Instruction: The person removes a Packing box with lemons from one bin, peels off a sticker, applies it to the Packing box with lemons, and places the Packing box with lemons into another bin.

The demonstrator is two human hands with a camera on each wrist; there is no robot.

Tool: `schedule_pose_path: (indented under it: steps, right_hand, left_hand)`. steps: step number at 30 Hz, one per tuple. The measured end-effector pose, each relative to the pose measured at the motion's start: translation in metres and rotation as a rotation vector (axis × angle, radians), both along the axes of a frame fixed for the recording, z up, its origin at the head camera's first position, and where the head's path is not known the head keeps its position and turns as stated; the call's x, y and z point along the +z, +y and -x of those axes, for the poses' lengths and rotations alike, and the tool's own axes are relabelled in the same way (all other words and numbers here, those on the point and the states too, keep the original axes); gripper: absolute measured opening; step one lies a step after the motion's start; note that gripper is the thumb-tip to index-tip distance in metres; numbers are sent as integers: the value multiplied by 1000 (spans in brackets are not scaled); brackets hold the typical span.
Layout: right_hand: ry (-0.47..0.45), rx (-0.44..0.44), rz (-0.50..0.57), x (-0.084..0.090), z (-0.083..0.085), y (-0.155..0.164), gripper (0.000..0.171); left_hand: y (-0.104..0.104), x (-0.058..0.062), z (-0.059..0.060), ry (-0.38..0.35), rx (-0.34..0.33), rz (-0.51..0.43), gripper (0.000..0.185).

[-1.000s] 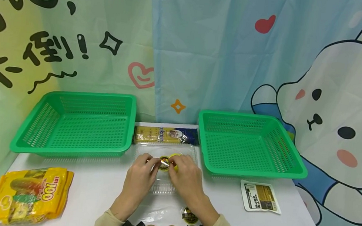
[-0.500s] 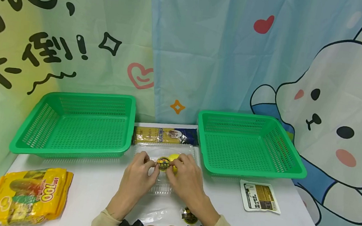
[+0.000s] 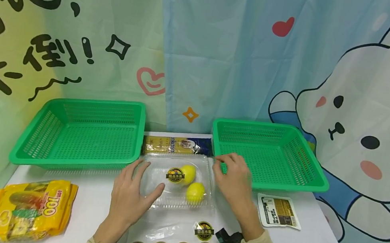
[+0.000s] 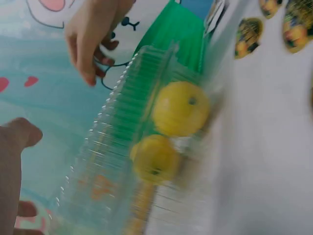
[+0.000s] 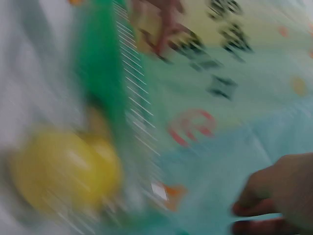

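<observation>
White tbl [image 3: 94,196]: clear box [image 3: 168,194] w/ 2 yellow fruits [image 3: 195,193] [image 3: 189,173] btwn hands [image 3: 130,196] [image 3: 234,178]

Blur smears the yellow fruits [image 5: 63,171] in the right wrist view. The head view's bottom edge cuts off the sticker sheet [image 3: 168,230]; fine print on the white sachet [image 3: 279,212] is too small to read.

Passage: white tabletop [image 3: 93,202] between shiny yellow plastic bag [image 3: 31,211] and left hand [image 3: 128,196]; green perforated baskets [image 3: 99,138] [image 3: 266,161] obstruct far left, far right.
</observation>
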State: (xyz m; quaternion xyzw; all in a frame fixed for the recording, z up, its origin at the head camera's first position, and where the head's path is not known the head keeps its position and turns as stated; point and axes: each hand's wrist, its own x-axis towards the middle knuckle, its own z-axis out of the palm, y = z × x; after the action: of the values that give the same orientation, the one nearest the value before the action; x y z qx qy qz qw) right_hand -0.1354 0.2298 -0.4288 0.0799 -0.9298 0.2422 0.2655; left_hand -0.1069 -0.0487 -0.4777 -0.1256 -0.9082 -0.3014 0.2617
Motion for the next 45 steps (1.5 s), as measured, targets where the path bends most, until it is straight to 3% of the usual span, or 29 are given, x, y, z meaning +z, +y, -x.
schedule_pose_path:
  steps: [5, 8, 11, 15, 20, 24, 45]
  right_hand:
    - [-393, -1, -74, 27, -11, 51, 27]
    - [-585, 39, -137, 36, -18, 68, 34]
    - [-669, 63, -156, 39, -20, 75, 34]
    - [-688, 68, -164, 39, -20, 77, 29]
    - [-679, 74, -180, 41, -21, 75, 27]
    - [-672, 78, -192, 43, -22, 74, 26]
    - [-701, 59, -194, 40, -21, 75, 24]
  left_hand:
    - [-8, -13, -21, -285, -6, -75, 98]
    - [-10, -24, -26, -338, -39, -170, 102]
    - [-12, -33, -26, -322, -85, -286, 99]
    - [-14, -42, -24, -236, -143, -348, 85]
    - [-17, -46, -21, -95, -145, -271, 72]
    - [-19, -46, -20, -20, -140, -266, 71]
    - [-17, -48, -22, 84, -134, -362, 59]
